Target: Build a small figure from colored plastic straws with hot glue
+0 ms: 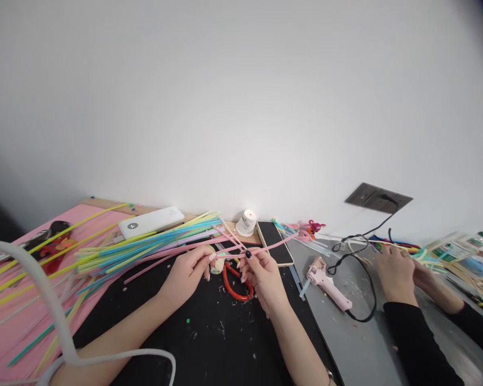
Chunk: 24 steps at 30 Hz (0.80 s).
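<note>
Between my two hands runs a pink pipe cleaner (230, 255), its fuzzy stem held level above the black mat (209, 343). My left hand (191, 266) pinches it between thumb and fingertips. My right hand (262, 276) also pinches pink stem, with other pink lengths sticking out beyond the fingers. Red-handled scissors (234, 294) lie on the mat beneath my right hand, which partly covers them; their blades are hidden. A pale roll (216, 266), perhaps tape, rests behind my left fingertips. The bundle of coloured pipe cleaners (145, 249) spreads to the left.
Behind my hands stand an upturned paper cup (246, 223) and a phone (276, 242). A white power bank (151, 222) lies back left. To the right is a corded pink glue gun (329, 285); beyond it, a co-worker's hands (396, 273). A white cable (44, 289) loops across the left foreground.
</note>
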{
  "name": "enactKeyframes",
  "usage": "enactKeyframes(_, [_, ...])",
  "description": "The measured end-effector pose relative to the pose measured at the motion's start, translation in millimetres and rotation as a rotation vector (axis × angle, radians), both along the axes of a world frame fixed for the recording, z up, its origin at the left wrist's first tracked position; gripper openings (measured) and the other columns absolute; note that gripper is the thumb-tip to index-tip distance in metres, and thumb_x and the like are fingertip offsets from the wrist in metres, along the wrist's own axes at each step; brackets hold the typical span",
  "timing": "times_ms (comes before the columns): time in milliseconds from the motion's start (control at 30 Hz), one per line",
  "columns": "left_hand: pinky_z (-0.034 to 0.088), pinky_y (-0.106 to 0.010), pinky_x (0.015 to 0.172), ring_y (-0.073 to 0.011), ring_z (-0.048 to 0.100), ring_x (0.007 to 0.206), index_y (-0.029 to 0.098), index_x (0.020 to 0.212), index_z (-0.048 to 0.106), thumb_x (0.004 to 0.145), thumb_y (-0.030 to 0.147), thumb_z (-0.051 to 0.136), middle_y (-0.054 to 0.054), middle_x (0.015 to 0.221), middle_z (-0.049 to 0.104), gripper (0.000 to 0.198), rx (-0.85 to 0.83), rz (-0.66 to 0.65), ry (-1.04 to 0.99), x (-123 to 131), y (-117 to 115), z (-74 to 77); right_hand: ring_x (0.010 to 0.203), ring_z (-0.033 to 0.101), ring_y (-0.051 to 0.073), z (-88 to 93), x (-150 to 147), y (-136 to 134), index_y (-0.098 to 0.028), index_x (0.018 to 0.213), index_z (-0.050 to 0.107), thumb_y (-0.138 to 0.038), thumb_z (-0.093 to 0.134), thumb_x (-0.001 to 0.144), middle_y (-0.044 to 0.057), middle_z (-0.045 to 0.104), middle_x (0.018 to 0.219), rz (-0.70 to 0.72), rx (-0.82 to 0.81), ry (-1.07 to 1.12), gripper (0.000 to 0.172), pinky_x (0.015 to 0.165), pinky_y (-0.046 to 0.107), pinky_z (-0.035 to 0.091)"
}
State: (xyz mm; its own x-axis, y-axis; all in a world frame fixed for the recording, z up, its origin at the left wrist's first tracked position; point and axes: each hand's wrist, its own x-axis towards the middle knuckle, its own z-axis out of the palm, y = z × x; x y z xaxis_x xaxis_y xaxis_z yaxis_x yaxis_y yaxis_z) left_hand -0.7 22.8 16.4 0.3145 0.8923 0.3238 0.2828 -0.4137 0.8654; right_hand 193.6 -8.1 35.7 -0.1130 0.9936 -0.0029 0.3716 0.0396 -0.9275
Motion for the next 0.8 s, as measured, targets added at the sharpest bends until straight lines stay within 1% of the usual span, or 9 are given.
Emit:
enactKeyframes(100, [0.044,-0.026,0.063,-0.0136,0.057,0.054,0.021,0.078,0.055,0.093,0.025,0.038,0.005,0.057,0.056,0.023,-0.016,-0.047,0.006,1,-1,0.5,0.069,0.068,0.025,-3.4,5,-1,-0.031,0.092,0.061,-0.046,0.053,0.087,0.008,0.07,0.069,-0.202,0.046,0.118,0.018,0.046,0.031,0.049])
enactKeyframes(167, [0.044,-0.025,0.063,-0.0132,0.056,0.053,0.021,0.079,0.055,0.093,0.023,0.037,0.005,0.057,0.056,0.023,-0.026,-0.075,0.016,2,-1,1.2,0.068,0.068,0.025,-6.8,8,-3,-0.031,0.089,0.06,-0.047,0.053,0.086,0.007,0.069,0.067,-0.252,0.047,0.145,0.018,0.045,0.031,0.049])
enactKeyframes(367, [0.043,-0.025,0.062,-0.013,0.055,0.052,0.021,0.076,0.053,0.093,0.022,0.037,0.006,0.057,0.054,0.023,-0.016,-0.136,0.079,4,-1,2.0,0.069,0.068,0.026,-12.6,13,-6,-0.029,0.083,0.06,-0.048,0.053,0.087,0.009,0.07,0.07,-0.32,0.112,0.171,0.02,0.045,0.032,0.049])
enactKeyframes(567, [0.043,-0.024,0.061,-0.0125,0.055,0.051,0.021,0.076,0.054,0.094,0.024,0.037,0.006,0.056,0.054,0.024,-0.02,-0.156,0.09,4,-1,0.9,0.069,0.068,0.025,-12.8,13,-7,-0.029,0.081,0.062,-0.045,0.056,0.086,0.007,0.069,0.066,-0.36,0.007,0.312,0.018,0.045,0.03,0.049])
enactKeyframes(700, [0.043,-0.024,0.062,-0.0119,0.055,0.051,0.021,0.076,0.054,0.093,0.021,0.037,0.007,0.056,0.053,0.024,0.004,-0.149,0.094,3,-1,0.0,0.065,0.067,0.024,-15.7,15,-6,-0.029,0.081,0.065,-0.043,0.061,0.083,0.008,0.07,0.067,-0.387,0.067,0.355,0.015,0.045,0.031,0.049])
enactKeyframes(800, [0.042,-0.024,0.061,-0.0114,0.055,0.051,0.02,0.077,0.054,0.094,0.022,0.037,0.007,0.057,0.053,0.024,0.01,-0.158,0.098,3,0,-0.9,0.06,0.066,0.022,-17.1,16,-5,-0.028,0.081,0.068,-0.042,0.064,0.08,0.007,0.071,0.067,-0.38,0.118,0.399,0.014,0.044,0.032,0.048])
